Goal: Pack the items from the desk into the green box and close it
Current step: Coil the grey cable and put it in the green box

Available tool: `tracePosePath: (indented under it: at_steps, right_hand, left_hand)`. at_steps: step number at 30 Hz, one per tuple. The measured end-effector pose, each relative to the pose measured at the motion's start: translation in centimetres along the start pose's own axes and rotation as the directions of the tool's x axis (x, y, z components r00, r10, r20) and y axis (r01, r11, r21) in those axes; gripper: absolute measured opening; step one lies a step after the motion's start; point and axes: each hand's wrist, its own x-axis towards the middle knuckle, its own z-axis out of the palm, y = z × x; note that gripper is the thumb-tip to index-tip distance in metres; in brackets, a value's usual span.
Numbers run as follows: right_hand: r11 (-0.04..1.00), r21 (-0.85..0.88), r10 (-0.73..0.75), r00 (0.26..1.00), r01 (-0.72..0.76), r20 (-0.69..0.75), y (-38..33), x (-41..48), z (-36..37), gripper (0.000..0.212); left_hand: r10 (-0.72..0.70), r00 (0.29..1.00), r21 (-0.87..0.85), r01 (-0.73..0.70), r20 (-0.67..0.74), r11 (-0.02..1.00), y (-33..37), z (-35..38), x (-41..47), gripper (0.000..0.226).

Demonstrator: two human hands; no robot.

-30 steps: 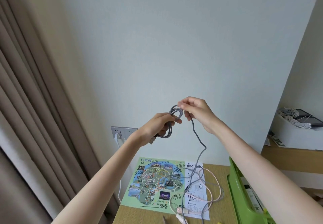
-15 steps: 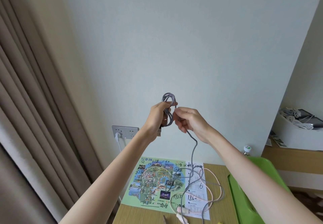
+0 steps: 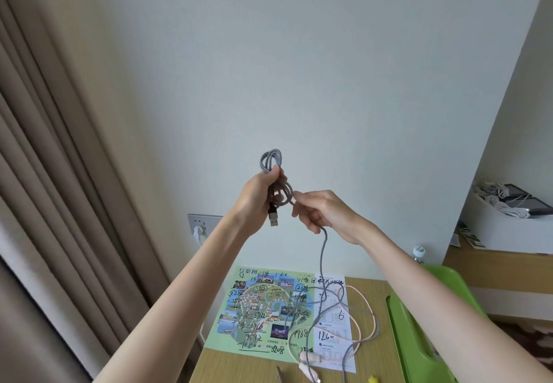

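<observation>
Held up in front of the wall, my left hand grips a small coil of grey braided cable, its USB plug hanging below my fist. My right hand pinches the same cable just right of the coil, and the loose length drops from it to the wooden desk. A pink cable lies looped on a colourful map sheet. The green box stands open at the desk's right side, partly hidden by my right forearm.
Beige curtains hang at the left. A wall socket with a white plug sits behind the desk. A white tray of cables rests on a side shelf at the right. A bottle cap shows behind the box.
My left hand has turned the coil more upright, with its loops rising above my fist. My right hand has dropped lower and fed another loop of cable onto the coil.
</observation>
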Motion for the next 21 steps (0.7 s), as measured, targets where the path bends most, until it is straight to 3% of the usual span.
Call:
tracePosePath:
  at_steps: [4, 8, 13, 16, 18, 21]
  right_hand:
    - [0.999, -0.032, 0.017, 1.0, -0.017, -0.02, 0.7, 0.1, -0.4, 0.041]
    - [0.995, -0.094, 0.014, 0.998, -0.02, -0.06, 1.4, 0.1, -0.9, 0.034]
    - [0.964, -0.255, 0.058, 0.995, -0.078, -0.085, 2.5, 0.0, -1.4, 0.015]
    - [0.963, -0.253, 0.052, 0.985, -0.093, -0.166, 2.3, -0.2, -1.7, 0.015]
    - [0.969, -0.232, 0.03, 0.977, -0.08, -0.209, 1.7, -0.3, -1.6, 0.019]
    - [0.978, -0.206, -0.012, 0.968, -0.041, -0.25, 0.4, -0.6, -1.2, 0.023]
  left_hand:
    - [-0.034, 0.999, -0.327, 0.043, 0.032, 0.944, 1.0, -1.1, 0.2, 0.026]
    - [-0.042, 0.999, -0.39, 0.037, -0.002, 0.92, 1.2, -2.0, 0.2, 0.024]
    - [-0.013, 0.997, -0.22, -0.005, -0.082, 0.975, 1.4, -3.3, 0.0, 0.025]
    - [0.015, 0.998, -0.117, -0.023, -0.061, 0.993, 1.5, -4.1, -0.4, 0.025]
    - [0.036, 0.998, 0.065, -0.032, -0.057, 0.997, 1.7, -4.3, -1.1, 0.029]
    - [0.127, 0.989, 0.393, -0.086, -0.08, 0.916, 1.7, -4.5, -1.9, 0.028]
